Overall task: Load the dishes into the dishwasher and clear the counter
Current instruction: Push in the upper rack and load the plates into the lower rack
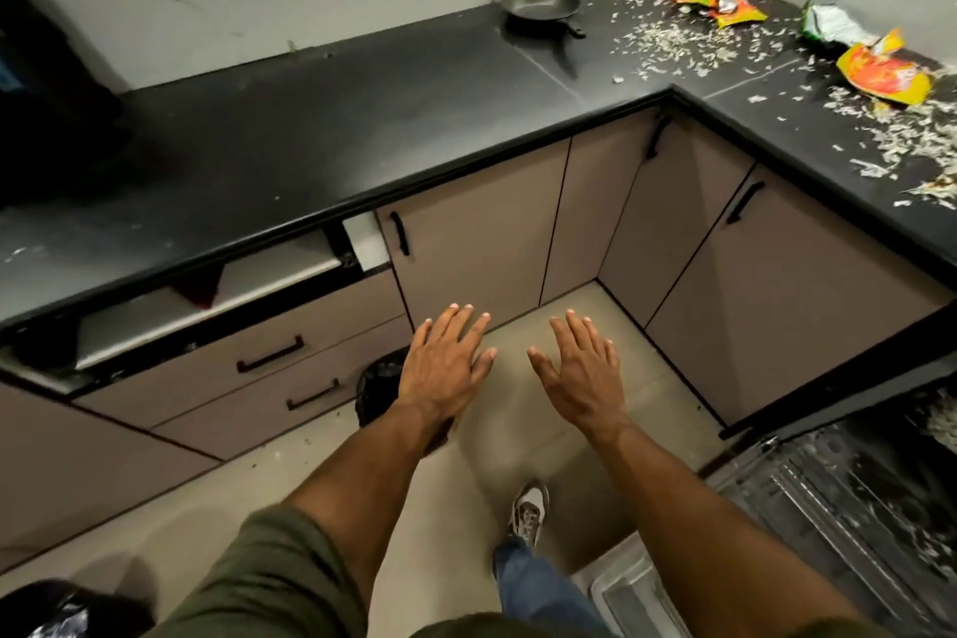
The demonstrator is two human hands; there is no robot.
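Okay, both hands empty, fingers straight and spread: left hand (449, 368) and right hand (580, 368) hover side by side over the floor. Remaining dish: small black round frying pan (541, 3), upright on the black stone counter (362, 119) near the back wall. Its handle, the long axis, points right and toward the front edge. Open dishwasher rack (849, 497) sits low right. Risk: white scattered flakes (689, 42) beside the pan get swept off during pickup.
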